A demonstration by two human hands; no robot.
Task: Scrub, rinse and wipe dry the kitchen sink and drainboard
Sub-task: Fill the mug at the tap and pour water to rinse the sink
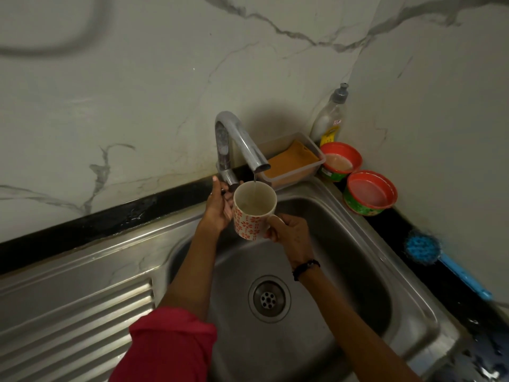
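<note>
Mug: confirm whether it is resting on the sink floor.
No, the right hand holds the mug by its handle in the air, under the tap.

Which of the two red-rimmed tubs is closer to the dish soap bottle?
The rear tub, beside the soap bottle; the other tub sits nearer the camera.

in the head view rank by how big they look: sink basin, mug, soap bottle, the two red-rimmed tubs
Largest to smallest as they appear:
1. sink basin
2. mug, though it is held up nearer the camera
3. near tub and far tub, too alike to rank
4. soap bottle, close to the tubs and farther back
</note>
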